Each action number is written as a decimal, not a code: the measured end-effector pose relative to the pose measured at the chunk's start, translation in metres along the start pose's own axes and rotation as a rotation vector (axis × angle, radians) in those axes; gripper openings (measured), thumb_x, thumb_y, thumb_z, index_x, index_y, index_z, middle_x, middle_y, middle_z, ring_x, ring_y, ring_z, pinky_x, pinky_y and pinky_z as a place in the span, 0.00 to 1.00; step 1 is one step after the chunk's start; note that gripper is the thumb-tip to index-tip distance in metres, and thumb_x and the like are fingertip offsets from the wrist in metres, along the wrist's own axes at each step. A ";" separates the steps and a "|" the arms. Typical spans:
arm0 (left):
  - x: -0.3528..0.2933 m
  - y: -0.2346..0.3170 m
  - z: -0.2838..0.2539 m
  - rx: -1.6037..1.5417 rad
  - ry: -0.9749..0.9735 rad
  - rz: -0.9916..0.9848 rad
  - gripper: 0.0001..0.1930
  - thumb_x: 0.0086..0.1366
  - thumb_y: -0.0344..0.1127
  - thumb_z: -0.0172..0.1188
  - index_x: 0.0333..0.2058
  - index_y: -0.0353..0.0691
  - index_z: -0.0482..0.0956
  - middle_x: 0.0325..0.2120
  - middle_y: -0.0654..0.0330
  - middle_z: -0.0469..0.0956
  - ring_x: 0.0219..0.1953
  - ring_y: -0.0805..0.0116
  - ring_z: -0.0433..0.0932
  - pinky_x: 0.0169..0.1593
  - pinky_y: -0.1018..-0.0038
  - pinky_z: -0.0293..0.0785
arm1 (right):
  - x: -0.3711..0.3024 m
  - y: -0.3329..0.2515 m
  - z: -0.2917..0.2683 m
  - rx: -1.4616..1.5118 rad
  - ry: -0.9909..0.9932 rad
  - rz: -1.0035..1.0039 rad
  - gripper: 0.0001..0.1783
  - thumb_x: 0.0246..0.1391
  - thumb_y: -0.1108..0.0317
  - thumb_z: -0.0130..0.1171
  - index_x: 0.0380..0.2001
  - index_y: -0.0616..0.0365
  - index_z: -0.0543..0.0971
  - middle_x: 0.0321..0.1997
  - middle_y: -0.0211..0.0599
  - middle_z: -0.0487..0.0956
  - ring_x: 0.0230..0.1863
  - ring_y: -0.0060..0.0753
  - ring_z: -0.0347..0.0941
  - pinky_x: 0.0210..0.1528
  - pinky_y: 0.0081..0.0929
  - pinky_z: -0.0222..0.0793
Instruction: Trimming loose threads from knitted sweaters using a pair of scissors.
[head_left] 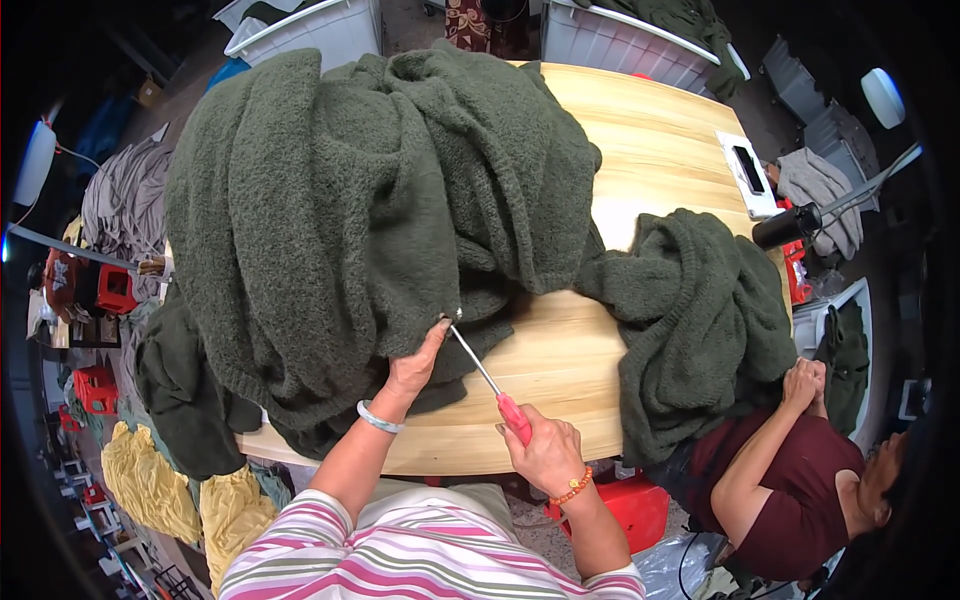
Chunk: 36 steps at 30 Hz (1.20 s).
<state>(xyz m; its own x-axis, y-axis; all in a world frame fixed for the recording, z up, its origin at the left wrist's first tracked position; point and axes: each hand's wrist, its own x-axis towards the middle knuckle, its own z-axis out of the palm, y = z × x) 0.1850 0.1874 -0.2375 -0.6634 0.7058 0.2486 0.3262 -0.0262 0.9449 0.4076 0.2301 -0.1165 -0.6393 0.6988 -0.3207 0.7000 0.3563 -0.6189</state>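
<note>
A big heap of dark green fuzzy knitwear (pixel 290 210) covers the left and middle of the table. My left hand (pixel 412 368), closed, pinches the knit near its front edge. A small pale spot shows in the cloth beside its fingertips. My right hand (pixel 550 452) is wrapped round the red handle of a tool with a long thin metal shaft (pixel 474 360). Its shaft slants up to the left, and the tip meets the knit by my left fingertips. What shape the tip has is too small to tell.
The light wooden table (pixel 655 125) has a second green knit piece (pixel 690 310) at right, where a co-worker's hands (pixel 806 384) meet its edge. A phone (pixel 747 168) lies on a white box. A black lamp (pixel 786 227) juts in. Yellow cloth (pixel 150 480) lies left; a red stool (pixel 635 515) stands below.
</note>
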 end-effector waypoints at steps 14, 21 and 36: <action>-0.009 0.038 -0.016 -0.931 -0.058 -0.671 0.14 0.61 0.29 0.62 0.46 0.39 0.76 0.39 0.61 0.78 0.40 0.68 0.75 0.42 0.71 0.72 | -0.003 0.019 0.009 0.174 0.119 0.016 0.10 0.54 0.64 0.61 0.38 0.54 0.77 0.26 0.48 0.78 0.31 0.56 0.76 0.33 0.47 0.71; -0.023 0.047 -0.021 -1.198 -0.055 -0.794 0.07 0.63 0.32 0.60 0.40 0.42 0.80 0.34 0.61 0.79 0.40 0.63 0.75 0.46 0.66 0.71 | -0.014 0.034 0.013 0.175 0.132 0.028 0.10 0.54 0.64 0.61 0.38 0.54 0.77 0.26 0.48 0.78 0.30 0.56 0.76 0.32 0.47 0.70; -0.039 0.035 -0.038 -1.569 0.257 -0.975 0.02 0.63 0.27 0.62 0.31 0.38 0.79 0.30 0.56 0.77 0.36 0.63 0.75 0.38 0.74 0.75 | -0.021 0.030 0.015 0.155 -0.020 -0.082 0.11 0.52 0.67 0.63 0.38 0.56 0.78 0.29 0.48 0.80 0.32 0.53 0.78 0.34 0.39 0.73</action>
<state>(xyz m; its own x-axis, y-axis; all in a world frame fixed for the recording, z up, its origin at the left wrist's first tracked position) 0.1969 0.1318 -0.2066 -0.3319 0.7651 -0.5518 -0.9240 -0.3813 0.0270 0.4375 0.2170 -0.1392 -0.6995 0.6581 -0.2784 0.5891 0.3106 -0.7460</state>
